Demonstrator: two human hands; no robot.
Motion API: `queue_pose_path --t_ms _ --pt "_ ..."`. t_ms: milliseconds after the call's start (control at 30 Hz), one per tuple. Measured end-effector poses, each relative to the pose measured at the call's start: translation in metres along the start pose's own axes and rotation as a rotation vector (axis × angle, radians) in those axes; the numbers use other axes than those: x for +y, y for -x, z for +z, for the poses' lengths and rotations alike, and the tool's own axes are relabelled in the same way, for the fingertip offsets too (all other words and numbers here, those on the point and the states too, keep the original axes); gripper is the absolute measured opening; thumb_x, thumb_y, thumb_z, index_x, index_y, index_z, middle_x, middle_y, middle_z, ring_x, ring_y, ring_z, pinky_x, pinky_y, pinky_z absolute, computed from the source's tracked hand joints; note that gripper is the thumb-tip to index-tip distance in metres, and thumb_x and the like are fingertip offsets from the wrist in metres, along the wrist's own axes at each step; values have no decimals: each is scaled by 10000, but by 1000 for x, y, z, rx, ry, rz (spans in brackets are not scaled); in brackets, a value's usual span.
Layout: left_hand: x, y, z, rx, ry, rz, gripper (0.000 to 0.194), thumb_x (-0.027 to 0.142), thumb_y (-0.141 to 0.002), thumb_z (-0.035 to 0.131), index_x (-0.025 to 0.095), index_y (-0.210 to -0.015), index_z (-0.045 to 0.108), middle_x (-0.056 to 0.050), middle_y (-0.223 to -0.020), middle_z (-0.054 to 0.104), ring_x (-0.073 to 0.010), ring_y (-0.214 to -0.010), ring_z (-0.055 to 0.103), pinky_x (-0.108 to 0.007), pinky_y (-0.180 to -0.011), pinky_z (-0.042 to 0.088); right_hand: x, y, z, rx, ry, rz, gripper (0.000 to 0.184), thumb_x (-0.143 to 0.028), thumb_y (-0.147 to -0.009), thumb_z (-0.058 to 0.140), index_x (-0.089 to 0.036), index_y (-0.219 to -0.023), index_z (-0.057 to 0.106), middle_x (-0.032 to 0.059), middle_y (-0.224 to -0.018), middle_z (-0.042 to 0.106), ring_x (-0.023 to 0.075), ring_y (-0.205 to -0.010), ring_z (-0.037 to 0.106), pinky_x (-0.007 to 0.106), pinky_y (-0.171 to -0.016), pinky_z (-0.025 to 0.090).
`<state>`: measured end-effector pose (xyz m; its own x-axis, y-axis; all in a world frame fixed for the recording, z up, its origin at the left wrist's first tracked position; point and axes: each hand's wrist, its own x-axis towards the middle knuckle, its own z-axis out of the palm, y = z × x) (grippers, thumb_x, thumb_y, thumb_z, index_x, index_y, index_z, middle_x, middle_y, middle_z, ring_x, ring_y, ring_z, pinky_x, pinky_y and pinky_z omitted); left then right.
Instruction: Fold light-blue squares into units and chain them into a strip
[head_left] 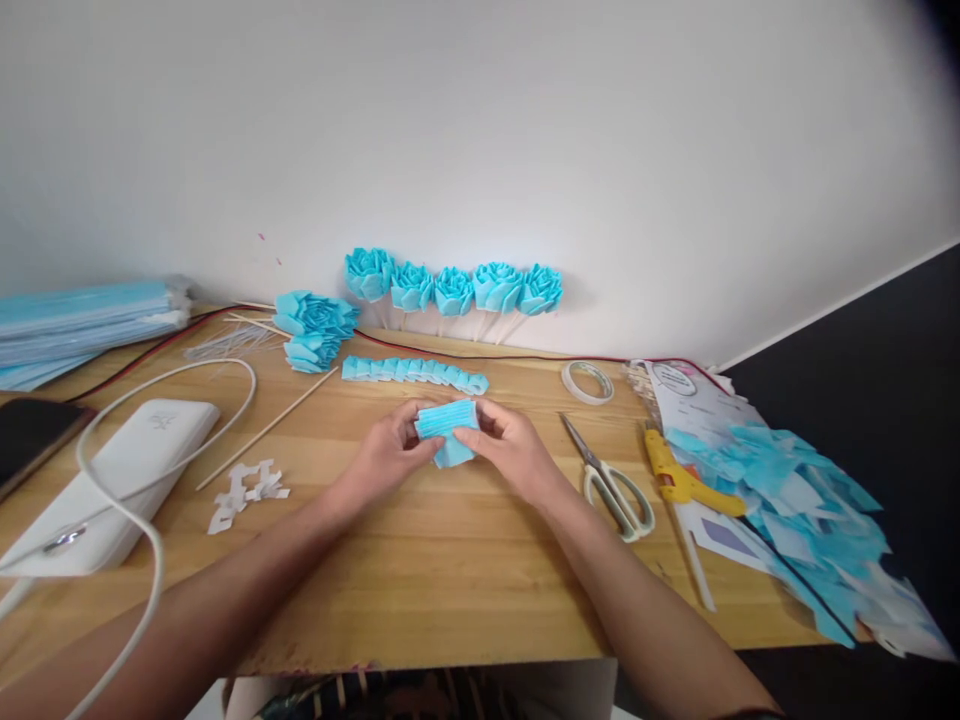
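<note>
Between my two hands is a blue pleated piece of face mask point(448, 420), held above the wooden table. My left hand point(391, 445) grips its left side, thumb in front and fingers behind. On the right side, my right hand point(508, 447) pinches it with the thumb pressed on the front. Just beyond lies a row of folded blue petals point(412, 372). Scissors point(611, 480) rest to the right of my right hand, blades pointing away from me. A thin wooden stick point(266, 430) and white paper scraps point(246, 492) lie to the left.
Several blue flowers on sticks point(454, 290) lean on the wall; others point(315, 325) lie at the back left. A tape roll point(587, 382), yellow glue gun point(686, 475) and blue scraps point(806, 500) are right. A white power bank point(142, 480), cable, phone point(34, 440) and mask stack point(90, 315) are left.
</note>
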<state>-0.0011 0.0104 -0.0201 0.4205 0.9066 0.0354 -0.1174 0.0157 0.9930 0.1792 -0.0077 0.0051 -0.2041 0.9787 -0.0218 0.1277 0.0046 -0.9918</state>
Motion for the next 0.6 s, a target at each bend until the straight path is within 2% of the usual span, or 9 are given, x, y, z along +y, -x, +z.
queue_pose_path --t_ms 67,133,233,367,467,600 --pt "3 0 -1 13 61 -32 304 296 -756 679 166 -984 525 -19 -828 683 -166 -755 635 -270 -694 483 3 -2 -1 12 -71 23 298 -383 -748 695 -172 -958 682 31 -897 685 177 -808 616 301 -745 489" --pt "7 0 -2 23 89 -40 328 327 -776 668 163 -1011 508 -21 -785 693 -157 -700 628 -273 -675 482 4 -3 -3 23 -146 24 253 -368 -732 712 -173 -890 678 13 -839 676 162 -761 607 301 -746 484" --pt "12 2 -5 64 111 -14 380 386 -843 597 165 -1137 503 -55 -895 706 -167 -751 636 -305 -733 493 3 -3 -4 27 -208 8 257 -353 -727 720 -182 -913 670 9 -847 672 159 -777 608 307 -781 478" --pt "14 5 -5 57 100 -56 517 468 -857 554 186 -1286 494 -104 -1184 636 -259 -1056 601 -374 -891 468 2 -1 -3 5 -118 7 236 -358 -763 682 -175 -908 653 15 -827 654 151 -758 597 284 -723 478" --pt "11 4 -5 8 25 -99 599 448 -778 663 183 -1294 512 -103 -1221 626 -282 -1104 579 -366 -910 459 1 1 2 6 -23 -21 236 -331 -768 673 -183 -946 627 14 -836 646 145 -758 596 265 -691 481" --pt "5 1 -4 11 19 -98 587 367 -721 731 162 -1244 558 -93 -1168 663 -254 -1046 614 -350 -890 477 1 1 7 55 43 -69 279 -301 -769 661 -198 -1022 601 26 -896 660 156 -814 618 272 -717 504"
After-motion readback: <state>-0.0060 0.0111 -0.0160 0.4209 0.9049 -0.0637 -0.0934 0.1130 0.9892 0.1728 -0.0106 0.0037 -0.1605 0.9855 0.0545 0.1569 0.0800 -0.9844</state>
